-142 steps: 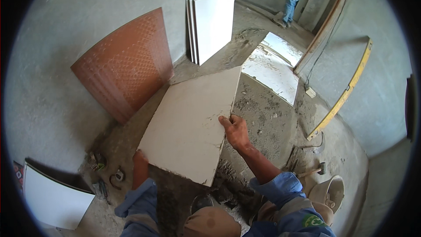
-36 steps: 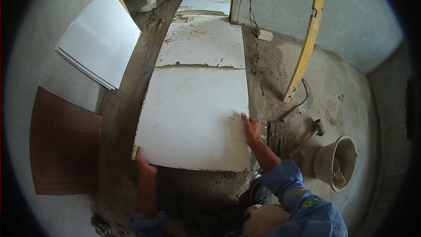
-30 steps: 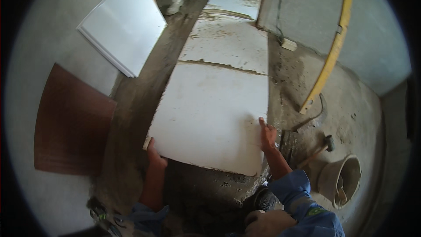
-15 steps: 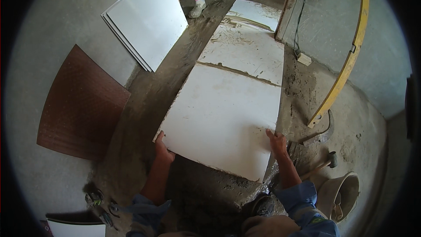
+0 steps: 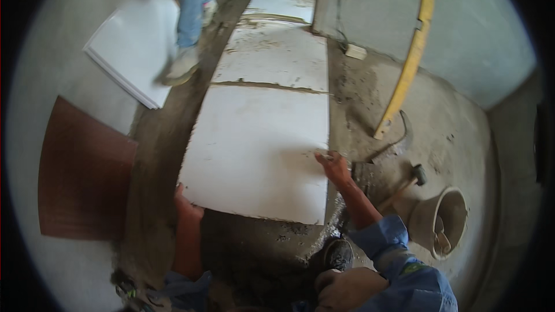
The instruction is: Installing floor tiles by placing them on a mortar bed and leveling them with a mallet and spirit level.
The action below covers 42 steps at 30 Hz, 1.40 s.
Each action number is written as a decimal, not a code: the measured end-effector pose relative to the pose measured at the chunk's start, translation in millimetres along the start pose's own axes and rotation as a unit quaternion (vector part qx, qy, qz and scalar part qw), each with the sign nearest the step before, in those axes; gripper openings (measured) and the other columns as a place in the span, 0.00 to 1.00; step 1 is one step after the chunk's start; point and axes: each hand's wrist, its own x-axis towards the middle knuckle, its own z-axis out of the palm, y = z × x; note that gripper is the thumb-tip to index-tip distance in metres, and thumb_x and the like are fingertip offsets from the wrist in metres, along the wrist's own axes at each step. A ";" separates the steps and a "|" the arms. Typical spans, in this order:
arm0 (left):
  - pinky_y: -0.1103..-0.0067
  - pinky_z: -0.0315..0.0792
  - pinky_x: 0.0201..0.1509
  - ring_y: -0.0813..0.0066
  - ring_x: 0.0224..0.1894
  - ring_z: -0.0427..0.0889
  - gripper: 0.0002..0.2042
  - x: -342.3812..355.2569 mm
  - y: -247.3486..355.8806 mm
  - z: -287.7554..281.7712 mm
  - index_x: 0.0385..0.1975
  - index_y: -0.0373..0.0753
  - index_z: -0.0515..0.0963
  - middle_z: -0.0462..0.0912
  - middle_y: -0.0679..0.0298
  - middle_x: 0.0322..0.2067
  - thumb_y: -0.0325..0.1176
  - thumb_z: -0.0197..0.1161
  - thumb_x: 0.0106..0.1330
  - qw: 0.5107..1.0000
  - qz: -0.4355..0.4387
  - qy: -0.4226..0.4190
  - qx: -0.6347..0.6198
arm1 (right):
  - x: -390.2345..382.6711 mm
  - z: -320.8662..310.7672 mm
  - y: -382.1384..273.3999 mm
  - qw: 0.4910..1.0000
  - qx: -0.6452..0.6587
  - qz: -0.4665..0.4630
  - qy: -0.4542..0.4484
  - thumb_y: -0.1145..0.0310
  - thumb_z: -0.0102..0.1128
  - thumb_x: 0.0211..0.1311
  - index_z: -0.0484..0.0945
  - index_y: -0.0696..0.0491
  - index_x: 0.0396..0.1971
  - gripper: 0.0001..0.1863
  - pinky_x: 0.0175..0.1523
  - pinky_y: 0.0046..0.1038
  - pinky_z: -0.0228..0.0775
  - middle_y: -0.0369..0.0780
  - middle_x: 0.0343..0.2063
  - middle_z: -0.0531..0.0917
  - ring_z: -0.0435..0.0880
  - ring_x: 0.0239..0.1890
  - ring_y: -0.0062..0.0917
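Grey plastered walls (image 5: 485, 34) bend round a rough mortar floor (image 5: 361, 95). Before me is a large white floor tile (image 5: 260, 138), its far edge lined up with a second, mortar-smeared tile (image 5: 277, 52); whether its near end is raised I can't tell. My left hand (image 5: 188, 208) grips the near left corner, thumb over the rim, fingers hidden below. My right hand (image 5: 334, 169) is bent at the right edge, thumb side over the face; blur keeps me from telling whether it grips. Holding opposite sides probably stops so broad a sheet twisting. The white tile stack (image 5: 136, 46) and reddish-brown panel (image 5: 87, 173) lean on the left wall, I suppose to spare the floor.

Bare ground runs between the panel and my tile's left edge. Off the right edge, a damp strip separates it from the yellow spirit level (image 5: 408, 69), rubber mallet (image 5: 419, 174) and bucket (image 5: 421, 225). A co-worker's leg (image 5: 189, 11) stands by the stack, and my boot (image 5: 338, 254) is just beyond the near right corner, so there's least room there
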 end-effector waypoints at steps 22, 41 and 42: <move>0.55 0.69 0.63 0.57 0.60 0.75 0.26 -15.5 0.5 26.2 0.61 0.45 0.73 0.77 0.64 0.59 0.52 0.53 0.68 0.999 0.012 0.048 0.018 | 1.3 -1.6 8.2 1.000 0.013 0.009 0.019 0.41 0.65 0.57 0.67 0.69 0.63 0.48 0.65 0.39 0.69 0.62 0.58 0.75 0.76 0.62 0.49; 0.63 0.45 0.78 0.56 0.78 0.48 0.44 -71.8 26.1 84.3 0.76 0.37 0.48 0.50 0.51 0.76 0.46 0.66 0.66 0.903 0.224 0.104 0.352 | -15.7 -92.2 31.5 0.989 -0.017 -0.107 0.097 0.49 0.63 0.65 0.75 0.64 0.58 0.34 0.60 0.37 0.74 0.56 0.50 0.83 0.83 0.55 0.43; 0.63 0.46 0.77 0.55 0.78 0.50 0.43 -64.3 16.1 71.6 0.76 0.37 0.49 0.52 0.48 0.75 0.43 0.67 0.66 0.876 0.221 0.052 0.425 | -21.8 -100.7 43.4 0.990 -0.014 -0.107 0.095 0.49 0.63 0.65 0.75 0.64 0.58 0.34 0.60 0.37 0.74 0.56 0.50 0.83 0.83 0.55 0.43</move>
